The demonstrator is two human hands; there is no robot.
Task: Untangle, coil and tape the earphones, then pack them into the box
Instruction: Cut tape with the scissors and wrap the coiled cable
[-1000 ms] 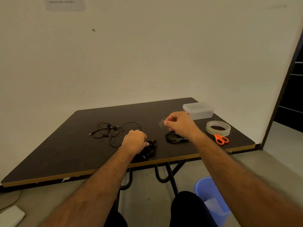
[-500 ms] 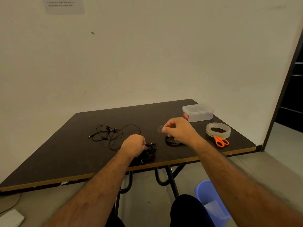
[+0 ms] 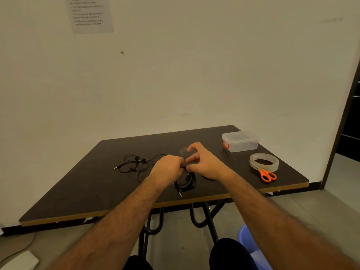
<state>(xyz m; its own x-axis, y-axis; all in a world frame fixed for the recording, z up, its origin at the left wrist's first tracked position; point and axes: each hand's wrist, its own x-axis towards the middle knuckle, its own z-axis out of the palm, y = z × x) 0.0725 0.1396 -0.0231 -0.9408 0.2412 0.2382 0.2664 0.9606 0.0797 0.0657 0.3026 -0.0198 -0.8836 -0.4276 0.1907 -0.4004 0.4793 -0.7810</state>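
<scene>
We are noting the left hand (image 3: 167, 168) gripping the coiled earphones (image 3: 186, 182) at their top, coil hanging toward the worktop (image 3: 87, 184). The right hand (image 3: 202, 162) is pinching a clear tape strip (image 3: 183, 152) just beside and above that grip, nearer the bundle's neck.

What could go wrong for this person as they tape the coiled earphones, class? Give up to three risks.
1. The loose strip of clear tape held by the right hand might fold and stick to itself or to fingers.
2. The coil hangs from the left hand and could spring open.
3. The tangled earphones lie close by and might snag.
</scene>
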